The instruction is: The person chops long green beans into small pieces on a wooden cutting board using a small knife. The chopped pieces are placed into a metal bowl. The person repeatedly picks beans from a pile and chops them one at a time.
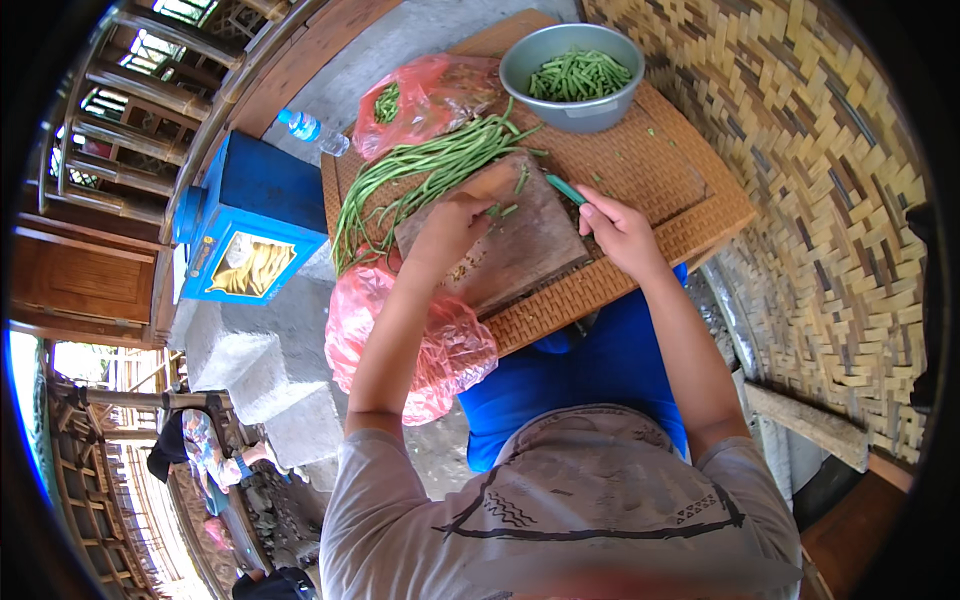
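My left hand (459, 222) is over a worn wooden cutting board (517, 247), its fingers closed at a short piece of green bean (493, 211). Two or so more cut pieces lie just right of the fingertips. My right hand (615, 225) grips the green handle of a knife (566, 189) at the board's right edge; the blade is hard to make out. Long green beans (427, 169) lie in a bundle along the board's far left side. A grey plastic bowl (571, 112) holding cut beans stands at the table's far end.
The woven rattan table (675, 172) also bears a red plastic bag (431, 86) with cut beans. Another red bag (412, 337) hangs at its near left edge. A water bottle (311, 131), a blue box (259, 202) and concrete steps (262, 382) are left; a woven wall (817, 150) stands right.
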The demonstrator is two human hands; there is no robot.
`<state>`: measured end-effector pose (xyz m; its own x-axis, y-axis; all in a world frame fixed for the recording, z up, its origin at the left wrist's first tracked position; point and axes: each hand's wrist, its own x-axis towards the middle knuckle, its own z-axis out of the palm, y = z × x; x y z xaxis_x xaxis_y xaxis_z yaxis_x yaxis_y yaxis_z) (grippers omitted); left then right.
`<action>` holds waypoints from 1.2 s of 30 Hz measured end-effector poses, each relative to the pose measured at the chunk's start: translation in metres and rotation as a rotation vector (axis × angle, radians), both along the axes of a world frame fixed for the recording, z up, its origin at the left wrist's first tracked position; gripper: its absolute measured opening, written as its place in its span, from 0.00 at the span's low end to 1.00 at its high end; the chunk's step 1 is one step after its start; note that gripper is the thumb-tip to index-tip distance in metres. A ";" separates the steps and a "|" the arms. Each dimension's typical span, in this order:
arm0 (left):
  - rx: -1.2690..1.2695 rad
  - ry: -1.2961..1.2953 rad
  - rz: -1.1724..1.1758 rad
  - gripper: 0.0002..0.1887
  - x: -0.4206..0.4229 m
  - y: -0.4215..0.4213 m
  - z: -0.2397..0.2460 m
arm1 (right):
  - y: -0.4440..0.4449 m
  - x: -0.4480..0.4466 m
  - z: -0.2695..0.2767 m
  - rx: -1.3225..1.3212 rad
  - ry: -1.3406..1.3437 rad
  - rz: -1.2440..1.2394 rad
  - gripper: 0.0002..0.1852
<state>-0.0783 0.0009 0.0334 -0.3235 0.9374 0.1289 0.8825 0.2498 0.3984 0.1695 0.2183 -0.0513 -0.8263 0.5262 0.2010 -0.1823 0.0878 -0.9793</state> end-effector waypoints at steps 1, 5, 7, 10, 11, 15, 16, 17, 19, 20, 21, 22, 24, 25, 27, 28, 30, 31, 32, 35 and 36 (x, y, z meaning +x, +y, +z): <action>-0.015 -0.025 0.034 0.19 0.001 -0.004 0.003 | 0.000 -0.001 -0.001 0.026 0.015 -0.002 0.24; 0.032 -0.012 -0.013 0.18 0.009 -0.013 -0.001 | 0.002 -0.001 -0.002 0.066 0.019 -0.002 0.23; 0.040 0.049 -0.012 0.17 0.014 -0.014 -0.008 | 0.002 0.000 0.000 0.082 0.010 -0.004 0.23; 0.031 0.095 0.020 0.15 0.013 -0.015 -0.013 | 0.002 0.001 0.003 0.099 0.003 -0.014 0.23; 0.022 0.101 0.037 0.15 0.013 -0.015 -0.014 | 0.002 0.001 0.004 0.096 0.011 -0.014 0.23; 0.043 0.105 0.092 0.16 0.010 -0.011 -0.019 | 0.001 0.001 0.003 0.101 0.023 -0.017 0.23; 0.061 0.118 0.102 0.16 0.008 -0.009 -0.020 | 0.002 0.000 0.002 0.095 0.025 -0.014 0.23; 0.081 0.123 0.112 0.16 0.006 -0.007 -0.021 | 0.002 0.000 0.001 0.088 0.027 -0.011 0.23; 0.063 0.163 0.111 0.16 -0.003 -0.005 -0.021 | 0.002 -0.001 -0.002 0.078 0.035 -0.009 0.23; 0.053 0.180 0.111 0.16 -0.007 -0.004 -0.021 | 0.002 -0.001 -0.003 0.074 0.042 -0.009 0.23; 0.018 0.175 0.086 0.17 -0.012 -0.004 -0.019 | 0.002 -0.002 -0.003 0.062 0.049 -0.007 0.23; -0.017 0.170 0.060 0.17 -0.015 -0.003 -0.018 | 0.002 -0.002 -0.004 0.076 0.041 -0.009 0.23; -0.061 0.180 0.044 0.17 -0.017 0.000 -0.014 | 0.003 -0.001 -0.004 0.082 0.024 -0.015 0.23; -0.072 0.194 0.052 0.17 -0.017 0.001 -0.013 | 0.003 -0.002 -0.004 0.081 0.030 -0.014 0.23; -0.083 0.185 0.025 0.18 -0.016 0.006 -0.005 | 0.002 -0.002 -0.004 0.056 0.037 -0.015 0.23; -0.081 0.161 -0.007 0.18 -0.019 0.010 0.001 | 0.002 -0.002 -0.003 0.072 0.036 -0.016 0.23; -0.086 0.120 -0.037 0.18 -0.019 0.015 0.009 | 0.003 -0.001 -0.002 0.091 0.037 -0.016 0.23; -0.092 0.102 -0.035 0.18 -0.017 0.018 0.010 | 0.003 -0.001 -0.002 0.088 0.031 -0.015 0.23; -0.056 0.087 -0.062 0.18 -0.015 0.022 0.009 | 0.003 -0.001 -0.001 0.083 0.031 -0.016 0.23; -0.015 0.104 -0.101 0.19 -0.009 0.035 -0.005 | 0.003 0.000 -0.001 0.088 0.026 -0.017 0.23; 0.023 0.131 -0.118 0.19 -0.007 0.037 -0.011 | 0.003 -0.001 0.000 0.088 0.031 -0.019 0.23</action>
